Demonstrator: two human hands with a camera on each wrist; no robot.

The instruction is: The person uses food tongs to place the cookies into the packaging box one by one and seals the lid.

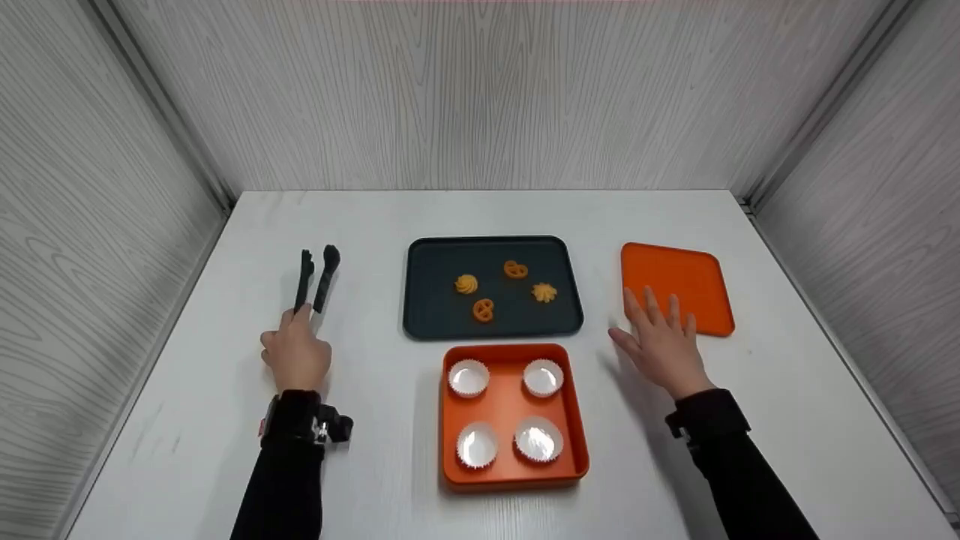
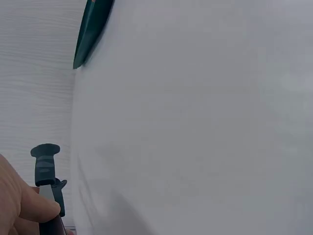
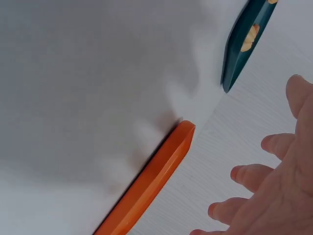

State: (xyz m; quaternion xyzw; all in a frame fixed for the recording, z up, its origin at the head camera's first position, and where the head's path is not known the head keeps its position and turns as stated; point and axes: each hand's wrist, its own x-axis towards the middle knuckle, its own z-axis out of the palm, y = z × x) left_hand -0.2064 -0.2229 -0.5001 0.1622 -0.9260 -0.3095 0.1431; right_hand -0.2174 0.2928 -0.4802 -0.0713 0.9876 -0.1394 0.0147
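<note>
My left hand (image 1: 298,352) grips black-tipped tongs (image 1: 324,279) on the left side of the table, their two arms spread apart and pointing away from me. In the left wrist view, the thumb presses on the metal part of the tongs (image 2: 45,169). On the right, my right hand (image 1: 664,349) is spread with straight fingers, holding nothing, its fingertips overlapping the near edge of a flat orange lid (image 1: 679,281). In the right wrist view, the fingers (image 3: 252,176) are spread apart beside the orange lid's edge (image 3: 156,171).
A dark tray (image 1: 442,322) in the middle bears two pretzels (image 1: 515,270) and two piped cookies (image 1: 544,292). Nearer me stands an orange box (image 1: 502,476) with several white paper cups (image 1: 469,378) in it. Grey wood-grain panels (image 1: 480,97) enclose the table at the back and sides.
</note>
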